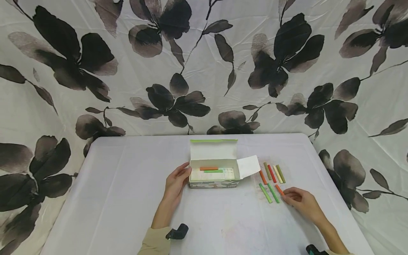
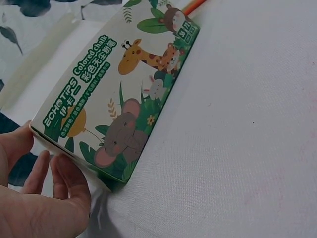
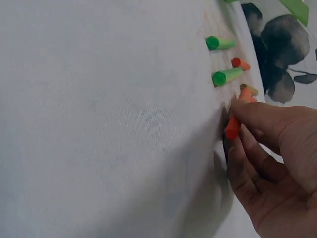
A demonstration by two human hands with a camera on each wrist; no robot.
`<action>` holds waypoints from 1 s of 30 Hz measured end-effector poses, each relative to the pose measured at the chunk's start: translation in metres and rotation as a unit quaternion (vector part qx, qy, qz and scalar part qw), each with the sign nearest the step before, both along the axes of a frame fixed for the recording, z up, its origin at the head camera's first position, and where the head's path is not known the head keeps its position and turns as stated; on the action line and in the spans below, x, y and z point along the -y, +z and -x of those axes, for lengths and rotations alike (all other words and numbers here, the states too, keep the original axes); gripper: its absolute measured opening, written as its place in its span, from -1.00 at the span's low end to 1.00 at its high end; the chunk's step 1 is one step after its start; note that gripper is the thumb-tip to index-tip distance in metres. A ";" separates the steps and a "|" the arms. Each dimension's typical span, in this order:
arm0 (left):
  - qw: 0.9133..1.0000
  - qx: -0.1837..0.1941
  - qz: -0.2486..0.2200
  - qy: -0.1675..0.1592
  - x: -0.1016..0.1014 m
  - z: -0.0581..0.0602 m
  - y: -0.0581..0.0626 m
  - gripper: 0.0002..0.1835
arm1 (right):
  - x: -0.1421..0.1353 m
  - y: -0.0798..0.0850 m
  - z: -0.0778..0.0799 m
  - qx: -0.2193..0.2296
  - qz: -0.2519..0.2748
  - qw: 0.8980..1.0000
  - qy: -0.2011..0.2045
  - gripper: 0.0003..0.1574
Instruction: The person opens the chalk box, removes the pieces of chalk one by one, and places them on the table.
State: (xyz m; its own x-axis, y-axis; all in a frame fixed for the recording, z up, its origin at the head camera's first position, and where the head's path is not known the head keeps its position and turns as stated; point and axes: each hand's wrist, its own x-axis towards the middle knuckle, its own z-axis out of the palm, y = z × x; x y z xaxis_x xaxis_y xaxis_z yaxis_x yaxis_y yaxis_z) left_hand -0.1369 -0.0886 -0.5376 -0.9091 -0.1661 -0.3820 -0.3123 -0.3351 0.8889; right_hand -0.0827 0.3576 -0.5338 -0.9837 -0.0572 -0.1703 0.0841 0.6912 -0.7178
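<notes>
An open-lidded cardboard box of colored chalk [image 1: 213, 184] stands on the table. My left hand [image 1: 174, 180] holds its left end, with thumb and fingers at the corner. Animal drawings cover the box front [image 2: 124, 94] in the left wrist view. Inside lie an orange chalk stick [image 1: 208, 168] and a green chalk stick [image 1: 213, 171]. To the right of the box, my right hand [image 1: 301, 201] pinches an orange chalk stick [image 3: 232, 126] between thumb and fingers. Beside that hand are two green chalk sticks [image 1: 273, 193], with further red, orange, olive and pale sticks behind them.
A white cloth [image 1: 127, 198] covers the table, with faint chalk smudges on it. The box's side flap [image 1: 249, 166] sticks out toward the loose chalk. Behind the table hangs a floral curtain [image 1: 204, 71].
</notes>
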 end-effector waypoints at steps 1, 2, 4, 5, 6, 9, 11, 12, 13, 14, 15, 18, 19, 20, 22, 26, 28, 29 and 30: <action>1.000 0.001 0.000 0.001 0.000 0.000 0.000 -0.53 | 0.001 0.000 0.000 -0.009 -0.016 1.000 0.000 -0.66; 1.000 0.001 -0.001 0.002 0.000 0.000 0.000 -0.53 | 0.002 0.000 0.000 -0.018 -0.030 0.999 0.000 -0.69; 1.000 0.005 -0.004 0.006 0.000 0.001 -0.001 -0.54 | 0.004 0.000 0.001 -0.035 -0.048 0.998 0.004 -0.74; 1.000 0.005 -0.006 0.008 -0.001 0.001 -0.001 -0.54 | 0.005 0.001 0.002 -0.041 -0.051 0.998 0.004 -0.76; 1.000 0.004 -0.006 0.008 -0.001 0.001 -0.001 -0.54 | 0.006 0.003 0.002 -0.047 -0.053 0.997 0.003 -0.78; 1.000 0.001 -0.010 0.009 -0.002 0.000 0.000 -0.54 | 0.007 0.007 0.005 -0.065 -0.051 0.997 0.001 -0.80; 1.000 0.002 -0.009 0.009 -0.003 0.000 0.001 -0.54 | 0.008 0.011 0.007 -0.079 -0.047 0.996 0.002 -0.78; 1.000 0.003 -0.007 0.009 -0.003 0.000 0.001 -0.54 | 0.008 0.013 0.008 -0.085 -0.045 0.995 0.002 -0.77; 1.000 0.005 -0.007 0.008 -0.003 0.001 0.001 -0.54 | 0.008 0.015 0.010 -0.090 -0.042 0.995 0.003 -0.76; 1.000 0.007 -0.006 0.008 -0.003 0.001 0.001 -0.54 | 0.009 0.017 0.012 -0.096 -0.041 0.995 0.004 -0.75; 1.000 0.009 -0.006 0.008 -0.002 0.001 0.001 -0.55 | 0.010 0.019 0.014 -0.100 -0.040 0.994 0.005 -0.74; 1.000 0.007 -0.009 0.008 -0.002 0.001 0.001 -0.55 | 0.013 0.027 0.020 -0.116 -0.034 0.993 0.010 -0.74; 1.000 0.005 -0.009 0.007 -0.002 0.000 0.001 -0.55 | 0.015 0.030 0.022 -0.122 -0.033 0.992 0.012 -0.75; 1.000 0.004 -0.010 0.008 -0.002 0.000 0.002 -0.54 | 0.017 0.032 0.025 -0.130 -0.031 0.991 0.012 -0.76; 1.000 0.005 -0.008 0.008 -0.002 0.000 0.002 -0.54 | 0.021 0.038 0.030 -0.144 -0.026 0.989 0.015 -0.78; 1.000 0.010 0.001 0.001 -0.001 -0.001 0.002 -0.54 | 0.028 0.049 0.040 -0.161 -0.018 0.987 0.017 -0.79; 1.000 0.011 0.003 -0.002 -0.001 -0.001 0.002 -0.53 | 0.030 0.054 0.044 -0.167 -0.014 0.986 0.020 -0.79; 1.000 0.011 0.003 -0.002 -0.001 -0.001 0.003 -0.53 | 0.032 0.057 0.046 -0.170 -0.011 0.985 0.022 -0.79; 1.000 0.010 0.004 -0.003 -0.001 -0.001 0.003 -0.53 | 0.033 0.059 0.048 -0.173 -0.009 0.985 0.024 -0.79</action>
